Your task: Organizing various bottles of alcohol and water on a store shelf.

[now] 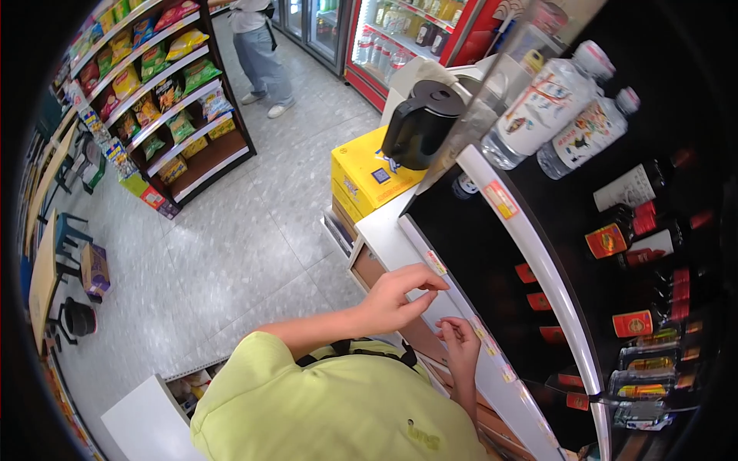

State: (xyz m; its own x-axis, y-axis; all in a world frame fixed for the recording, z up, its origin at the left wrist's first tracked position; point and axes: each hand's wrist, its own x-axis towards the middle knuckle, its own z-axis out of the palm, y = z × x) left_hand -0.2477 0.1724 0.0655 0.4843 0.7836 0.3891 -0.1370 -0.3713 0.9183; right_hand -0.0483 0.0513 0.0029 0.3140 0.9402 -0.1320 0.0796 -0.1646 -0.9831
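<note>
My left hand (402, 298) hovers above the white edge of a shelf unit (405, 248). Its fingers are bent, with a gap between thumb and fingertips, and I see nothing held. Lower and to the right, my right hand (463, 344) is near the same edge, fingers loosely curled and apart, also with nothing visible in it. Small price labels (436, 262) run along this edge, and some lie close beside my right hand. Beyond them is a black shelf surface (484, 242). A curved white rail (542, 253) crosses over it, bearing a red and yellow label (501, 200).
A black electric kettle (426, 124) stands on a yellow carton (369, 173). Clear bottles (542, 109) and dark bottles (628, 187) are on the right. A snack rack (155, 86), a person (256, 52) and a red drinks fridge (398, 40) stand farther off. A white cabinet (144, 423) is behind me.
</note>
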